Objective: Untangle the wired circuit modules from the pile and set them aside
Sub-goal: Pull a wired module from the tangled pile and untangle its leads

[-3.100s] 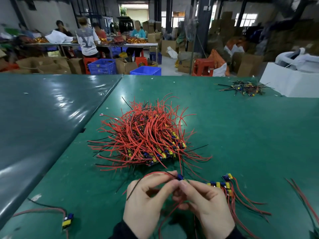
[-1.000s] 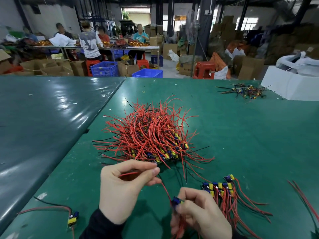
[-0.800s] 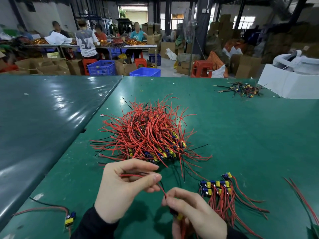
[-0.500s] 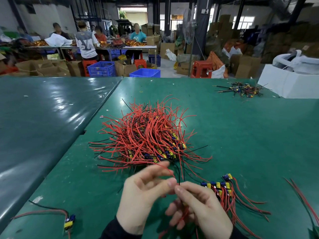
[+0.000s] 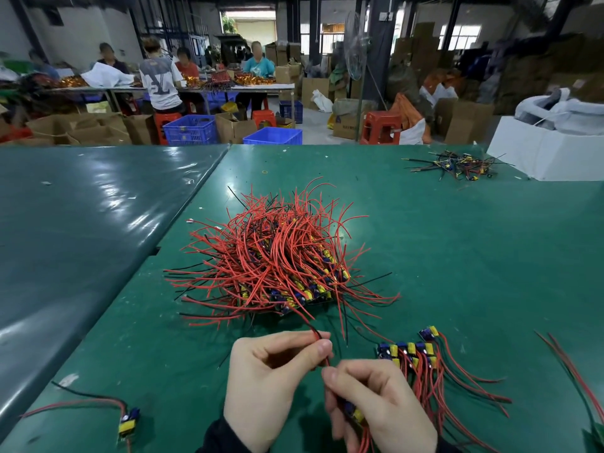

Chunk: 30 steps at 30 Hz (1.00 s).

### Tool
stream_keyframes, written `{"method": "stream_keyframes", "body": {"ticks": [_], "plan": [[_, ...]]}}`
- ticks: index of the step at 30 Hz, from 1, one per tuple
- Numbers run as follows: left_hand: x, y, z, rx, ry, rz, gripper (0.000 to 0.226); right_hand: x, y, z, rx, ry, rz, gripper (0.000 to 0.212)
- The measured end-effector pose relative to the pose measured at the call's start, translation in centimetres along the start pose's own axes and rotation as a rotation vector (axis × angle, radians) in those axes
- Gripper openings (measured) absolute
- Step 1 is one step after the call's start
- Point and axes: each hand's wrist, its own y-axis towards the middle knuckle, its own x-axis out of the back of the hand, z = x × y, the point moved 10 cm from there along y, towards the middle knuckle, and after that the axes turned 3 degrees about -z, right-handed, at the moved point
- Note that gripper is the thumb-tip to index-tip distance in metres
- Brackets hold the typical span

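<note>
Both hands grip one module's wires: left hand pinches red wire, right hand holds module, pile at twelve o'clock.

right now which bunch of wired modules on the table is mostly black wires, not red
The small far pile by the white box, mostly black wires. The big central pile and the sorted row beside the right hand are mostly red.

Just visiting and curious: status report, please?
Left hand pinches red wire. Right hand holds one module. Wire trails toward pile.
</note>
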Motion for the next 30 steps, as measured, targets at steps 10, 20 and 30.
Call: {"method": "stream_keyframes", "body": {"ticks": [10, 20, 30], "plan": [[2.5, 0.6, -0.7, 0.023, -0.111, -0.13, 0.015, -0.7, -0.7, 0.5, 0.13, -0.264, -0.06, 0.034], [3.1, 0.0, 2.4, 0.437, -0.297, -0.154, 0.016, -1.8, -0.8, 0.9, 0.218, -0.375, -0.002, 0.035], [0.4, -0.5, 2.9, 0.371, -0.41, -0.105, 0.019, 0.8, -0.4, 1.1, 0.262, -0.248, -0.17, 0.033]]}}
